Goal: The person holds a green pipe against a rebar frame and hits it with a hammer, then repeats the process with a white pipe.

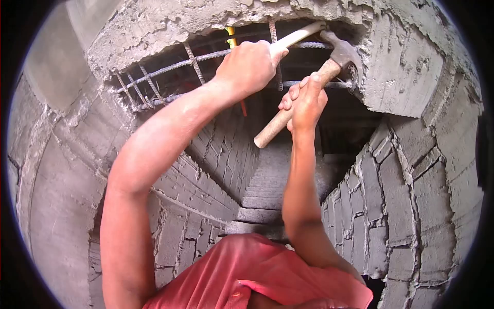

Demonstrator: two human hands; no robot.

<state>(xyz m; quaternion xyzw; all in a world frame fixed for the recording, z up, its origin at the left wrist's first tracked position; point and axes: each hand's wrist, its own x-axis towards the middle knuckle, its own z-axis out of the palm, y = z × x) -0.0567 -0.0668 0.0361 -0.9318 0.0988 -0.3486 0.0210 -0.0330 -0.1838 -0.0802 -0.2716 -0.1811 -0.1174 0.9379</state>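
Two grips reach up into a ragged opening in the concrete slab (401, 72); left grip (249, 64) clenched round a pale rod (298, 36); right grip (306, 103) clenched on the wooden handle of a hammer (337, 55), steel head at the broken edge; ribbed rebar mesh (170, 69) bars the gap, clearance tight; rough mortared brick walls (401, 206) close in on both sides.

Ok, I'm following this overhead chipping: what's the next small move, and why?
Probably draw the hammer back a little for a short blow. The right hand grips its wooden handle mid-length, and its head sits close against the broken concrete edge, beside the tip of the pale rod held by the left hand. Bare rebar crosses nearby, so a short stroke seems safer.
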